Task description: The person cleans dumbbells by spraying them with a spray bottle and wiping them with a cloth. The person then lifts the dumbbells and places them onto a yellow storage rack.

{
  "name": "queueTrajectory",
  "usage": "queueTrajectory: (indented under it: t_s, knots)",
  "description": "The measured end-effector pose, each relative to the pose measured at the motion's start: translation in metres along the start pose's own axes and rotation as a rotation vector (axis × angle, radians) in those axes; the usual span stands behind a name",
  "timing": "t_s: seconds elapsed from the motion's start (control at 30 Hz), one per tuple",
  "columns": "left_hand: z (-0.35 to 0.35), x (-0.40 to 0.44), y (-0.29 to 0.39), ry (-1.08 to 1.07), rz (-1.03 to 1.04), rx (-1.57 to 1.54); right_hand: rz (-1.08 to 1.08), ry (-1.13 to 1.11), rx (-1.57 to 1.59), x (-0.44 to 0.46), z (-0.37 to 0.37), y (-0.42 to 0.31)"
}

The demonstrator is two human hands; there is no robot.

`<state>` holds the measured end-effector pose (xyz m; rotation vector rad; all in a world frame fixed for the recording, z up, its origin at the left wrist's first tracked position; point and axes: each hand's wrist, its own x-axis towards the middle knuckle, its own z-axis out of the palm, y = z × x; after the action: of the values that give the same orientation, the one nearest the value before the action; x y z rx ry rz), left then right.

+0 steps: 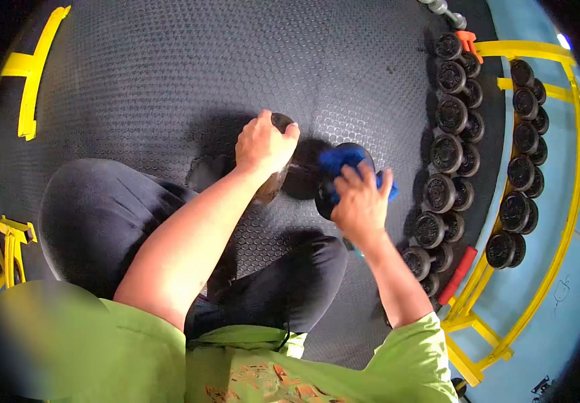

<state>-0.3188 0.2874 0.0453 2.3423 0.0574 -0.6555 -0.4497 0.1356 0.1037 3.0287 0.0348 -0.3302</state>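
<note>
A black dumbbell [325, 200] stands out on the dark rubber floor in front of my crossed legs, its bar running left to right. My left hand [263, 144] is wrapped over the top of its left head, fingers curled round the rim. At the other end, my right hand [360, 201] holds a bunched blue cloth [342, 158] against the right head. The cloth hides part of that head, and the right fingers are slightly blurred.
Several black dumbbells [446, 153] line the floor on the right. Beyond them, a yellow rack [575, 168] carries several more dumbbells [521, 172]. A red bar [458, 275] lies by the rack's foot. Yellow frame parts [31, 74] stand at the left on the textured mat [236, 54].
</note>
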Motion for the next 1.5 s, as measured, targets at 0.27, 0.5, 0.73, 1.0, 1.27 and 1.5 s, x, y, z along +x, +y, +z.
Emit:
queueTrajectory:
  t_s: [0.27, 0.5, 0.73, 1.0, 1.27, 1.5]
  knots:
    - [0.004, 0.002, -0.006, 0.046, 0.029, 0.037, -0.051, -0.775, -0.231, 0.109, 0.019, 0.01]
    - [0.004, 0.002, -0.006, 0.054, 0.029, -0.011, -0.24, -0.902, -0.213, 0.12, 0.048, 0.009]
    - [0.003, 0.001, -0.007, 0.028, 0.008, -0.019, -0.395, -1.033, -0.05, 0.15, 0.166, 0.022]
    - [-0.002, 0.007, 0.003, 0.014, 0.037, 0.002, 0.077, 0.064, 0.609, 0.027, 0.054, 0.076]
    - [-0.002, 0.002, 0.005, 0.058, 0.08, 0.057, 0.856, 0.529, 0.753, -0.107, 0.113, -0.082]
    - [0.001, 0.012, 0.004, 0.058, 0.051, 0.129, 0.903, 0.603, 0.513, -0.02, 0.056, -0.038]
